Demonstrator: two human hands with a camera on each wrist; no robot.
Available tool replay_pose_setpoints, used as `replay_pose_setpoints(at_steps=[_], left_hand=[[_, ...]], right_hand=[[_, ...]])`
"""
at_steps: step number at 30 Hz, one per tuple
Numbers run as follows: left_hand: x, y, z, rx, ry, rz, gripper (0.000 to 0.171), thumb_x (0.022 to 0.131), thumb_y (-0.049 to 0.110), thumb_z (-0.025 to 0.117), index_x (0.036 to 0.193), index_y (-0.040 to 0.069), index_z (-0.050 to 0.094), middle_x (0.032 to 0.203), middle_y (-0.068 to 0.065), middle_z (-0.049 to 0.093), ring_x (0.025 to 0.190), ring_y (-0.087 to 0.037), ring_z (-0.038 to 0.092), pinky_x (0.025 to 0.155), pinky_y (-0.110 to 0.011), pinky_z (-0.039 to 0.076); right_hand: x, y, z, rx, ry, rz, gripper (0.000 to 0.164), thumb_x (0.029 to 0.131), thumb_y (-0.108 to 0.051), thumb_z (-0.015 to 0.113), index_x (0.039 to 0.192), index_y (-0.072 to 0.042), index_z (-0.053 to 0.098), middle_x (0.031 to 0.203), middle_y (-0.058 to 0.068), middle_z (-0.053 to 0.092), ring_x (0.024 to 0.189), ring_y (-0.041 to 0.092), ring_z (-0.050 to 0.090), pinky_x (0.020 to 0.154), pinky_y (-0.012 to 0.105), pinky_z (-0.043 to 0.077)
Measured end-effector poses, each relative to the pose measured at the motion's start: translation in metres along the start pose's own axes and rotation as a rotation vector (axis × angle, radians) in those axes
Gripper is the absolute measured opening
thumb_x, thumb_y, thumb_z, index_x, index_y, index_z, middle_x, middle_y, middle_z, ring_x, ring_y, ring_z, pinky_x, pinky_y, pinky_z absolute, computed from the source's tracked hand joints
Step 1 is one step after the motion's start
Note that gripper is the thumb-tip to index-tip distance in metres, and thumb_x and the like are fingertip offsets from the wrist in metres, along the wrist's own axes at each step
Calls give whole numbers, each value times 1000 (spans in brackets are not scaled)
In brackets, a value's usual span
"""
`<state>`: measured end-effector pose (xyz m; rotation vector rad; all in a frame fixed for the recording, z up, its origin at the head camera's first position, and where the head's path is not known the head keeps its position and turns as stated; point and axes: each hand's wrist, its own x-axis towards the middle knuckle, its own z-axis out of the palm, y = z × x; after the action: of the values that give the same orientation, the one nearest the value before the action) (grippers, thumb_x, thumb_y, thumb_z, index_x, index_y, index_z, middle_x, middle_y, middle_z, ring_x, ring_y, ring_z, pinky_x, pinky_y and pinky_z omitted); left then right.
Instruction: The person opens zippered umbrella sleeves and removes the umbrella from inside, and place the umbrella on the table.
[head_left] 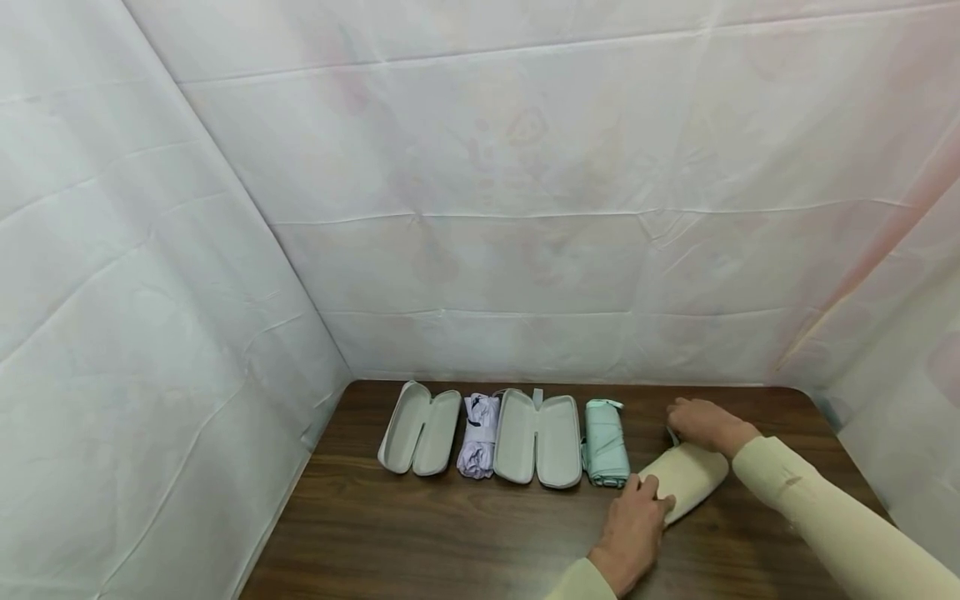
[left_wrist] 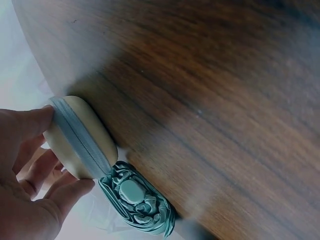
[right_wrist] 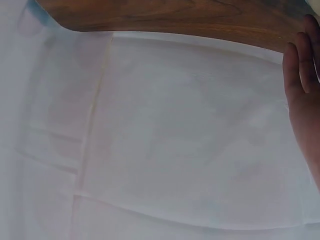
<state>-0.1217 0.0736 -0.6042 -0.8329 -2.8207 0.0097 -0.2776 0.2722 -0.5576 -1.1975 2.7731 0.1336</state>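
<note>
A cream zip case (head_left: 684, 477) lies slanted on the right side of the table, its halves together. My left hand (head_left: 630, 521) grips its near end; in the left wrist view, thumb and fingers hold either side of the grey zipper (left_wrist: 80, 135). My right hand (head_left: 708, 423) is at the far end, fingers bent by a small grey strap (head_left: 672, 435); their tips are hidden. In the right wrist view only part of that hand (right_wrist: 306, 95) shows. Left of the case lies a folded green compact umbrella (head_left: 606, 442), its end knob (left_wrist: 132, 191) visible in the left wrist view.
Further left lie an open pale grey case (head_left: 557, 442), a rolled lavender umbrella (head_left: 478, 437) and another open grey case (head_left: 437, 433). They line the back of the brown wooden table (head_left: 420, 533). White sheeting (head_left: 480, 267) rises behind and at both sides.
</note>
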Motion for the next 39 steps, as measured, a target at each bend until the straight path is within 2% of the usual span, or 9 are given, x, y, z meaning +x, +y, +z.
replay_pose_setpoints(at_steps=[5,8,11,16,20,26,32,35,39], left_hand=[[-1,-2,0,-41,-22,-2,35,97,37,77,131,46,71,123,13,54,101,-5,48,55,-17,42],[-2,-3,-1,-77,-36,-4,39,97,36,78,133,47,70,142,14,53,112,-6,50,58,-18,46],[-3,-5,-1,-83,-45,1,39,98,37,77,134,47,69,154,15,50,119,-6,50,61,-19,49],[-1,-4,-1,-44,-36,10,37,98,38,76,133,46,70,151,15,54,118,-7,51,61,-17,49],[-2,-4,-1,-56,-22,5,37,98,36,77,133,45,70,151,14,54,119,-8,51,61,-16,49],[-4,-4,-2,-102,-22,-2,35,99,35,75,134,42,71,151,13,54,119,-10,52,63,-16,49],[-5,-4,1,-93,36,13,34,97,33,78,130,39,74,148,10,59,114,-10,53,72,-13,50],[-6,-5,2,-73,65,20,33,97,34,78,128,39,75,145,10,61,111,-10,54,77,-13,49],[-6,-6,3,-51,76,34,31,97,34,77,128,39,74,143,10,61,109,-9,54,83,-14,48]], right_hand=[[-2,-1,1,-62,8,-21,18,91,2,76,87,-15,76,100,7,72,93,31,67,78,46,58],[-4,1,7,-109,69,-60,16,89,1,78,92,-15,78,97,5,71,89,29,66,73,43,58],[-8,7,17,-115,141,-96,19,87,1,79,97,-16,79,99,5,73,92,30,68,76,45,60],[-13,18,31,-118,267,-153,26,83,2,81,99,-18,78,102,3,72,93,27,66,76,43,60],[-16,23,37,-123,345,-195,26,82,2,82,98,-17,77,100,1,69,90,22,62,72,39,57],[-21,26,39,-101,330,-174,26,85,2,80,102,-18,77,106,3,71,98,28,65,79,46,59],[-25,29,45,-120,282,-131,29,85,1,80,110,-14,78,116,11,73,111,38,68,90,53,58],[-27,30,49,-135,316,-143,30,85,1,80,112,-11,78,118,13,73,111,38,67,89,53,58],[-30,33,53,-163,423,-176,30,82,1,80,108,-13,77,114,9,73,104,31,66,83,48,58]])
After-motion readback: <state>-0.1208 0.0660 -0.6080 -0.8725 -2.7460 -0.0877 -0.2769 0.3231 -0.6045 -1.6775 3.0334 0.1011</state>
